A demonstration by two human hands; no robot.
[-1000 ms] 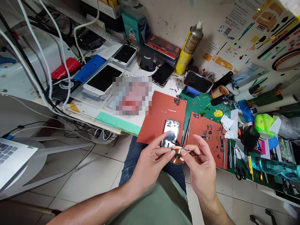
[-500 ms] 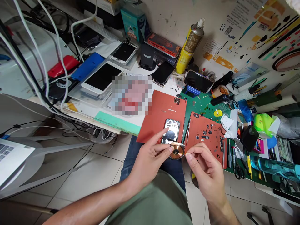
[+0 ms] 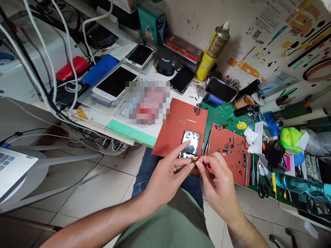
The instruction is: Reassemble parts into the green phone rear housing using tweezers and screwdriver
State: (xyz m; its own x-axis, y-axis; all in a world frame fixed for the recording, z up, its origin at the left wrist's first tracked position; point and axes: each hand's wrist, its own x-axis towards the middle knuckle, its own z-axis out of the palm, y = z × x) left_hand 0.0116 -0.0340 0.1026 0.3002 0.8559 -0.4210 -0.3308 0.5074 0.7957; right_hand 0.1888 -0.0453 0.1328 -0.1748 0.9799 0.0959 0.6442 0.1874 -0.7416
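Copper coil [image 3: 196, 169] sits between left hand [image 3: 167, 175] and right hand [image 3: 219, 175].

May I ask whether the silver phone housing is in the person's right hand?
No, the silver phone housing lies on the left red mat, beyond the right hand.

Left hand [image 3: 167, 179] and right hand [image 3: 221, 177] pinch close together; left index finger [image 3: 181, 150] extends; forearms [image 3: 111, 217] angle inward.

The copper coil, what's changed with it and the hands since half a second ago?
The right hand moved leftward, back to the coil, next to the left hand. The coil's copper face is mostly hidden now. The left hand still holds it, and the phone still lies on the red mat.
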